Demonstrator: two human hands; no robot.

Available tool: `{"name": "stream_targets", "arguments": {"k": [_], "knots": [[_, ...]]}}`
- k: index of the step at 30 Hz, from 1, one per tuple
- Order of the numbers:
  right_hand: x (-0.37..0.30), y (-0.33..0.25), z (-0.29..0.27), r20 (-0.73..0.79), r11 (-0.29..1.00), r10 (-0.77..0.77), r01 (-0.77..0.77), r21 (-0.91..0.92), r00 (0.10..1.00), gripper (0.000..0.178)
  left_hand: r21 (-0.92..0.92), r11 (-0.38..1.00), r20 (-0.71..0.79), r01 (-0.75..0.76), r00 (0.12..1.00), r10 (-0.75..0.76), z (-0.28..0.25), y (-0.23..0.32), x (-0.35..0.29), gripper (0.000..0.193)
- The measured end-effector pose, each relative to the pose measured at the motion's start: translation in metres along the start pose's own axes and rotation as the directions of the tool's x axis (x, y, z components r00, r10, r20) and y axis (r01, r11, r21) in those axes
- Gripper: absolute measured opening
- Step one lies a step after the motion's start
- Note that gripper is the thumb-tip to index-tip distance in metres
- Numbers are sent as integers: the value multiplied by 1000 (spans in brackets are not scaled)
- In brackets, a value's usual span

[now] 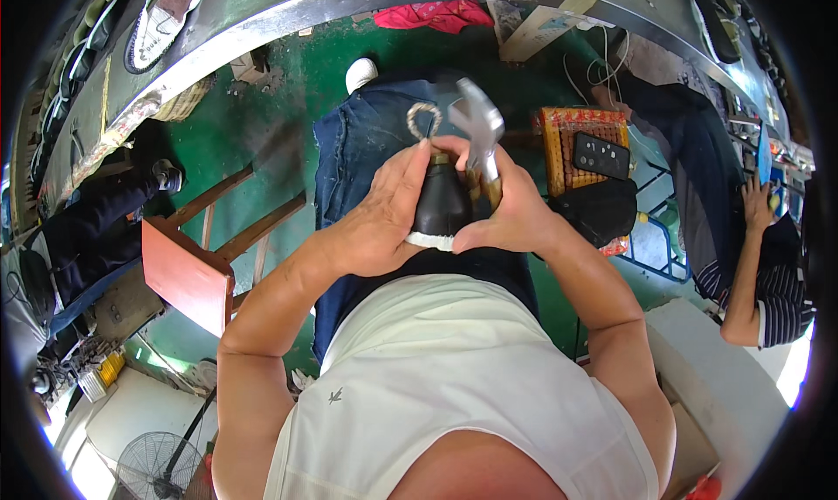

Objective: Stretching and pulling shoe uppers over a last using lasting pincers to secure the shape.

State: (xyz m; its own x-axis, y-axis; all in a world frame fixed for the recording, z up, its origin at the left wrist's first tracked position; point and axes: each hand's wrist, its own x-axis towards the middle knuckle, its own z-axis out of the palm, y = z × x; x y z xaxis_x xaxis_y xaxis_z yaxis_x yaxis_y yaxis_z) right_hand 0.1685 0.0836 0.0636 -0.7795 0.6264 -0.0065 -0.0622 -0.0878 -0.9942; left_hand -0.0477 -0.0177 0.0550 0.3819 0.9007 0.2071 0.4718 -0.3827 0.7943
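Between both palms, above my lap, is a black shoe (443, 205), its rounded black end toward me with a white edge along the bottom. My left hand (381, 208) grips its left side, with the fingers pointing up toward a twisted cord loop (424, 119) at the far end. Around the right side wraps my right hand (517, 205), its thumb near the white edge. A hammer (479, 126) with a shiny metal head stands up from my right hand, slightly blurred. Part of its handle and the fingers behind the shoe are hidden.
A metal-edged bench (349, 7) with shoes on it curves across the far side. At left stands a reddish stool (185, 273). A phone (601, 155) and black bag (596, 210) lie on a beaded seat pad (559, 164) at right. People sit on both sides.
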Motion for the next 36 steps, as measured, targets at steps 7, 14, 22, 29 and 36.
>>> {"name": "stream_targets", "arguments": {"k": [7,14,22,29,36], "knots": [[16,-22,2,110,838,-53,104,-536,993,88,-39,988,-161,152,975,-156,16,-11,1,106],[38,-3,-6,-143,831,-162,57,-554,976,88,-679,642,-159,355,783,-601,45,-38,-6,81],[-19,93,11,-278,869,465,-493,-40,841,59,-783,208,94,586,441,-892,53,-47,-9,42],[-30,86,7,-128,903,426,-412,121,896,56,-825,177,176,537,542,-822,52,-25,-22,43],[-33,107,12,-287,865,499,-492,103,817,57,-832,73,321,551,584,-746,45,-32,-26,62]]}}
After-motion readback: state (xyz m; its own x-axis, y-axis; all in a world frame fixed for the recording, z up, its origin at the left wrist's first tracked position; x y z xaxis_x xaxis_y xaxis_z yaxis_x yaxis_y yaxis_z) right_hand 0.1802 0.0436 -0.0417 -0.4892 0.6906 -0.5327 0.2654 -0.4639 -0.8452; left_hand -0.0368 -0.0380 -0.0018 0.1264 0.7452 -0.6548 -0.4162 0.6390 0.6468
